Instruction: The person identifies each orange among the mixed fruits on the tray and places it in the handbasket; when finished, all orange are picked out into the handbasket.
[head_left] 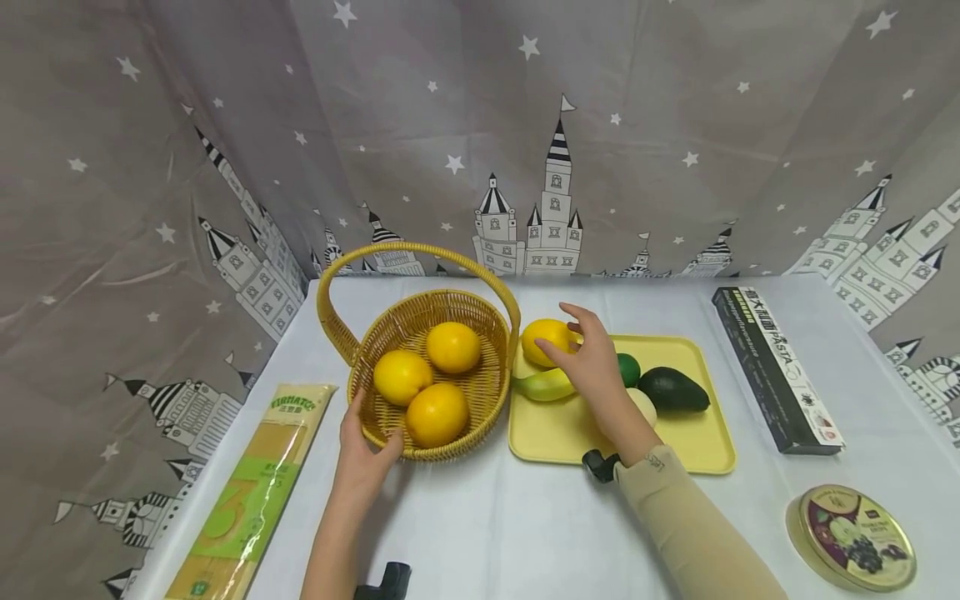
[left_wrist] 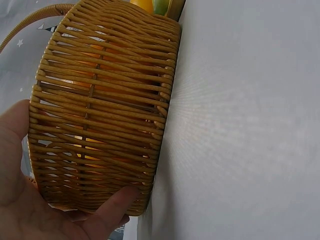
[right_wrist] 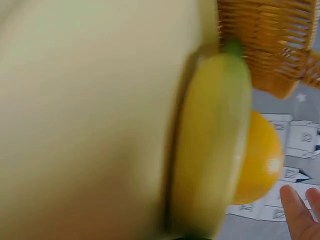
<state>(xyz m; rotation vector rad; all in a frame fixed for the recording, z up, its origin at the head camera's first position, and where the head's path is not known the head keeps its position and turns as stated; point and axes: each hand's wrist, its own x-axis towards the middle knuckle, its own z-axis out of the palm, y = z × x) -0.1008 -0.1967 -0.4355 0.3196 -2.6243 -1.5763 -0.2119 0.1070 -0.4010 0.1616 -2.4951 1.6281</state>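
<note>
My left hand (head_left: 365, 458) holds the near left side of a wicker basket (head_left: 495, 408), with fingers against its woven wall (left_wrist: 105, 110) in the left wrist view. Inside it lie three yellow-orange citrus fruits (head_left: 437, 414). At the tray's back left corner, my right hand (head_left: 592, 354) hovers with fingers and thumb spread around another yellow-orange citrus fruit (head_left: 542, 340). In the right wrist view the fingertips (right_wrist: 290, 195) stand apart from that fruit (right_wrist: 260, 160). A banana (head_left: 543, 386) lies just in front of it on the yellow tray (head_left: 555, 442).
The tray also bears an avocado (head_left: 673, 389), a green fruit (head_left: 628, 369) and a pale round item (head_left: 643, 406), partly behind my wrist. A pasta box (head_left: 780, 371) and a round tin (head_left: 857, 537) lie at right. A spaghetti packet (head_left: 251, 492) lies left of the basket.
</note>
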